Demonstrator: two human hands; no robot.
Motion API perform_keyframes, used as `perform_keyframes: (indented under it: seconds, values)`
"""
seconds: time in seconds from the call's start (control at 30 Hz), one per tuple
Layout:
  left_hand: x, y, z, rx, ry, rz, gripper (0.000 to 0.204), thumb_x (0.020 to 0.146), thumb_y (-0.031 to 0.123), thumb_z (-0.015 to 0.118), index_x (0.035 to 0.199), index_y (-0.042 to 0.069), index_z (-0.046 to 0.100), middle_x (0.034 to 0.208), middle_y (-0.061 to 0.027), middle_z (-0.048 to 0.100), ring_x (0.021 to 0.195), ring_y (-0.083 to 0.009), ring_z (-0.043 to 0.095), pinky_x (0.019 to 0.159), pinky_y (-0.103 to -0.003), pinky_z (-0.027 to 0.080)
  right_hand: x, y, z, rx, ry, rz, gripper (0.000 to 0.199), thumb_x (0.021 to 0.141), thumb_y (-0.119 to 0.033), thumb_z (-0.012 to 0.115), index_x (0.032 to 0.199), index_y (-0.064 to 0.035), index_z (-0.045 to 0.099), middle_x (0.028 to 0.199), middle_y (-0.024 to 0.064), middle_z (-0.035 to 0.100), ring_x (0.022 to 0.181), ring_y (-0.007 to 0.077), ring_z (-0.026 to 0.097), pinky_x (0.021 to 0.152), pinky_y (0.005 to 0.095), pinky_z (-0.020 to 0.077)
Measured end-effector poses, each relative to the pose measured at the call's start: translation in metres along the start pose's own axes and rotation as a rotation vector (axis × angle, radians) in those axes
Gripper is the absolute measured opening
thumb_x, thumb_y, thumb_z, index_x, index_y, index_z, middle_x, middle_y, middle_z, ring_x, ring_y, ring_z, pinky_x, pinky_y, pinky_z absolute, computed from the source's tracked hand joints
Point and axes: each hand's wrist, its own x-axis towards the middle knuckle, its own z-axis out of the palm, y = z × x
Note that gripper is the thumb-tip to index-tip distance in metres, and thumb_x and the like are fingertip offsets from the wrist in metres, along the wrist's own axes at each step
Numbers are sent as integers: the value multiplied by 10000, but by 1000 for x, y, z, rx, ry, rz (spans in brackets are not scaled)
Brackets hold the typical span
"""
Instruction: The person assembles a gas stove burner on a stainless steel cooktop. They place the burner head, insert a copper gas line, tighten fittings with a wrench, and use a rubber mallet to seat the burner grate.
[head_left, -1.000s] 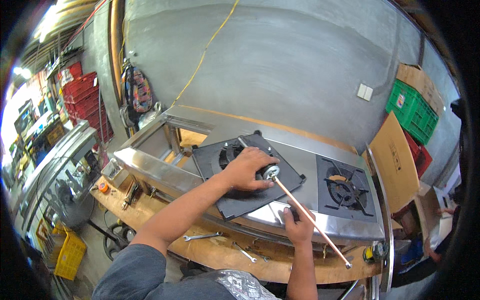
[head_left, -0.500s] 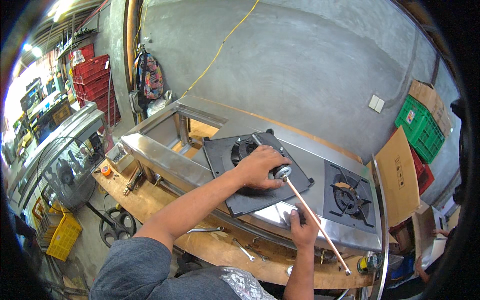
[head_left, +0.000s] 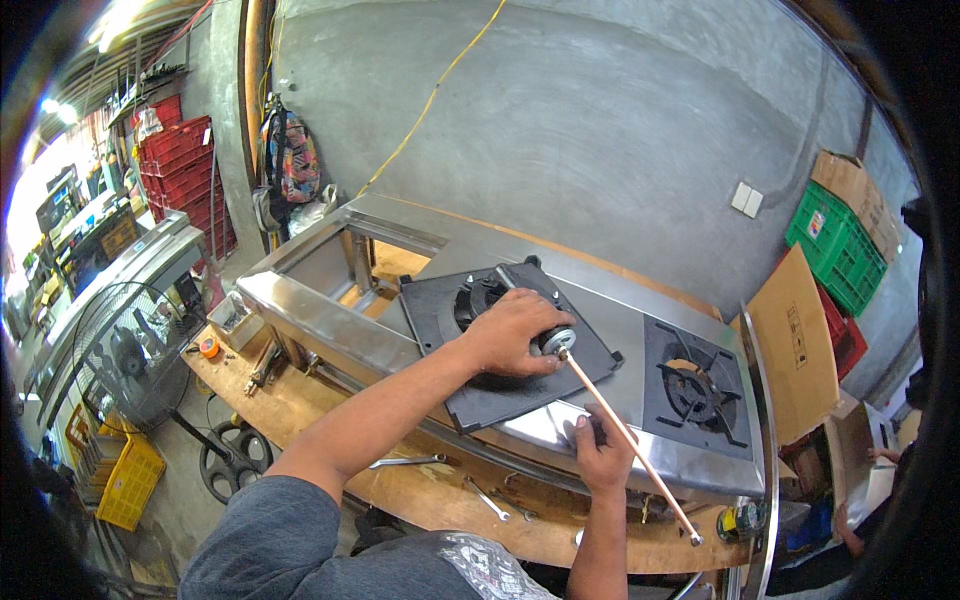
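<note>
My left hand [head_left: 515, 337] is closed round the burner near its round grey end piece [head_left: 557, 341], and hides part of it. This burner is set in a black square stove plate [head_left: 505, 403], which lies tilted on a stainless steel stove frame [head_left: 340, 300]. From the end piece a thin copper tube [head_left: 655, 480] slants down to the right, with a metal fitting at its free end. My right hand [head_left: 603, 462] is closed at the tube, thumb upright; its fingers are partly hidden.
A second black burner plate [head_left: 697, 390] sits in the frame at right. Wrenches [head_left: 488, 499] lie on the wooden bench [head_left: 420, 505] in front. A standing fan [head_left: 130, 350] is at left, cardboard [head_left: 790, 350] at right. Another person's hands [head_left: 850, 530] show at the far right.
The whole view has shifted slightly. My hands, the black plate and the copper tube keep nearly the same places relative to each other.
</note>
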Motion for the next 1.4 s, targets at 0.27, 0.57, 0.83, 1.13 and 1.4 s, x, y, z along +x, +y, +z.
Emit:
perform_keyframes:
  seconds: [0.27,0.57,0.83,1.13,1.4]
  values:
    - [0,-2,2,19,1,15,603,758,425,759,1246,95,629,1105,-136,659,1118,-325,583,1096,-454,346,0,-7,-1,17,6,15,255,888,-168,720,1062,17,700,774,122,676,673,175,633,645,306,504]
    - [-24,17,-14,-78,201,2,660,780,409,744,1319,61,591,1260,-175,617,1272,-365,510,1106,-471,351,2,-4,-1,15,38,5,217,872,-110,721,1050,14,702,759,106,674,669,156,635,635,290,504]
    - [-155,-8,-59,18,-25,-357,631,798,438,732,1330,124,598,1448,-225,476,1351,-404,444,1124,-503,344,10,-18,0,-306,-111,-74,520,752,-198,815,1197,8,640,1140,189,631,1059,311,614,892,412,499]
    - [-112,-78,-66,-63,12,-684,725,833,522,711,1373,67,544,1398,-231,536,1321,-373,496,1111,-469,379,63,-19,13,-463,-498,-28,956,611,-387,890,1422,-67,499,1458,270,446,1380,445,388,1154,499,312]
    - [-118,-100,-44,157,143,-585,606,824,513,718,1228,67,656,1225,-199,657,1179,-386,589,1038,-467,432,58,-10,11,-330,-366,-3,643,715,-335,827,1264,-55,641,1337,262,565,1306,424,494,1098,470,395]
